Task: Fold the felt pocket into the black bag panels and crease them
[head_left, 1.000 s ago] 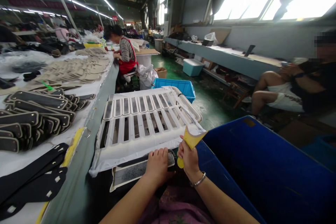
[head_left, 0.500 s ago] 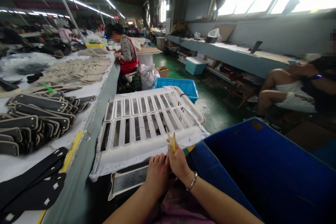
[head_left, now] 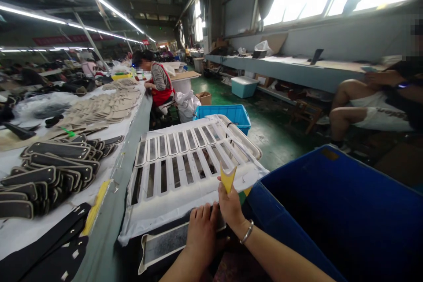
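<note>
My left hand (head_left: 202, 233) lies over a dark, cream-edged strip (head_left: 167, 243) in front of me. Its fingers are stretched out and rest on the far edge of the strip; part of the strip is hidden under the hand. My right hand (head_left: 229, 205) is closed around a yellow flat tool with a V-notched end (head_left: 228, 179), held upright with the notch at the top. Just beyond both hands is a white cloth-covered slotted rack (head_left: 188, 158). Cream-edged dark pieces (head_left: 172, 143) lie along the rack's far row.
On the left table (head_left: 115, 185) are piled dark riveted straps (head_left: 56, 152), black straps (head_left: 49, 246) and beige pieces (head_left: 102, 101). A deep blue bin (head_left: 274, 213) stands at my right, with a lighter blue crate (head_left: 243, 116) beyond. One person sits ahead, another at right.
My right hand has lifted the yellow tool up and away from my left hand, turning its notched face toward me. The left hand has flattened onto the strip. The camera view has shifted slightly.
</note>
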A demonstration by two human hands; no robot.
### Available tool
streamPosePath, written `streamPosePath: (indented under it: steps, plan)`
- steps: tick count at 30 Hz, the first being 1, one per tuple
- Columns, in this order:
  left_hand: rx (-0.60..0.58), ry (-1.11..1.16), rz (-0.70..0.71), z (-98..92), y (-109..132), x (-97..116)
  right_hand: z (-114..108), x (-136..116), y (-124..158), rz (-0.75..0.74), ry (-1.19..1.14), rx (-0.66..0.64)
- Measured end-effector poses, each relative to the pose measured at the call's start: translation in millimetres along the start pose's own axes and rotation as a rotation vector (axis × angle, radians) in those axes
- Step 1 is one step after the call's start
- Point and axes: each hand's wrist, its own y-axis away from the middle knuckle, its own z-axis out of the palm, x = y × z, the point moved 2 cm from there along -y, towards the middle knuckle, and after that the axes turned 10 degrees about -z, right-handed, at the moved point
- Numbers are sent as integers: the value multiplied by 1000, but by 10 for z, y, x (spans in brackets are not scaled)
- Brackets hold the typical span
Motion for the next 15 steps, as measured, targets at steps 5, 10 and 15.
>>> streamPosePath:
  steps: [5, 10, 15]
  plan:
    - [20, -54, 47, -30, -7, 68, 149, -68, 24, -101, 54, -133]
    - [17, -91, -4, -14, 38, 47, -53, -101, -91, 57, -133, 13]
    - [-1, -42, -19, 31, 48, -19, -223, -191, 171, 152, -280, 67]
